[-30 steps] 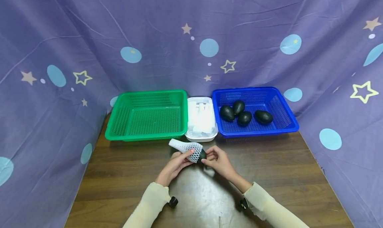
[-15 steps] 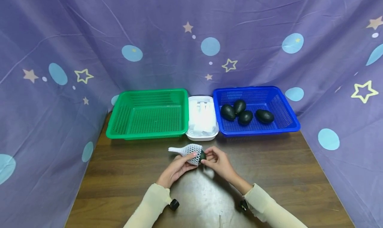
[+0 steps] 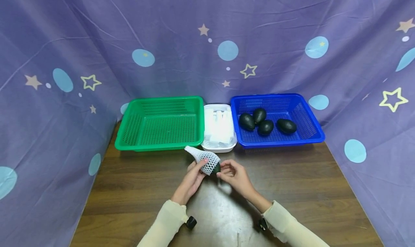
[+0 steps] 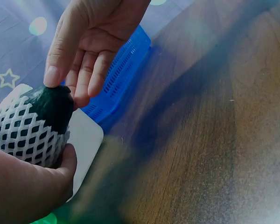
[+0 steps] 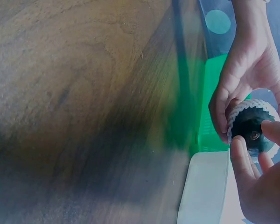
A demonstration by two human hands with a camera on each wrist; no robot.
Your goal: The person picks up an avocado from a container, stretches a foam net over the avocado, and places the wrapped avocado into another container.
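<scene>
A dark green avocado (image 3: 216,169) sits partly inside a white foam net sleeve (image 3: 210,159) above the table. The sleeve's narrow, unfilled end points up and left. My left hand (image 3: 192,179) holds the sleeved avocado, thumb over the netting. At the bare right end, my right hand (image 3: 239,176) pinches the fruit with thumb and fingertips. Seen from the left wrist, the netting (image 4: 30,135) covers the lower part and the dark skin (image 4: 56,107) shows above it. In the right wrist view the avocado's stem end (image 5: 248,125) faces out, ringed by the sleeve's edge.
A green basket (image 3: 159,146) stands at the back left with nothing in it. Beside it is a white basket (image 3: 218,149) of foam sleeves. On the right, a blue basket (image 3: 280,143) holds several avocados (image 3: 265,127). A patterned curtain (image 3: 181,59) surrounds the wooden table (image 3: 291,189).
My left hand has turned the sleeved avocado, and the sleeve's narrow end, level half a second ago, now tilts upward. My right fingers stay at the bare end.
</scene>
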